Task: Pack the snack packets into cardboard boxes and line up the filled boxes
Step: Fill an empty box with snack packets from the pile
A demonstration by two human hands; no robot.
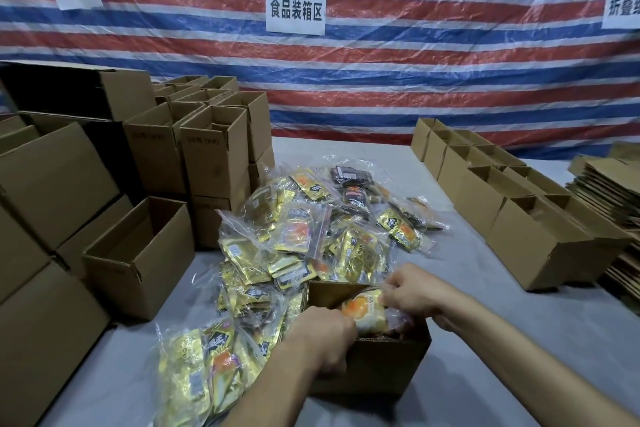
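A small open cardboard box (381, 367) stands on the grey table right in front of me. Both my hands are at its mouth. My left hand (322, 340) curls over the near-left rim, its fingers gripping a clear bag of gold and orange snack packets (365, 310) that sits in the box. My right hand (415, 291) pinches the same bag from the right side. A big heap of bagged snack packets (311, 236) spreads across the table behind and to the left of the box.
An empty open box (138, 256) stands at the left, with stacks of boxes (214, 149) behind it and large cartons (52, 191) at the far left. A row of open boxes (502, 198) lines the right side, flattened cardboard (613, 191) beyond it. A striped tarpaulin with paper signs hangs behind.
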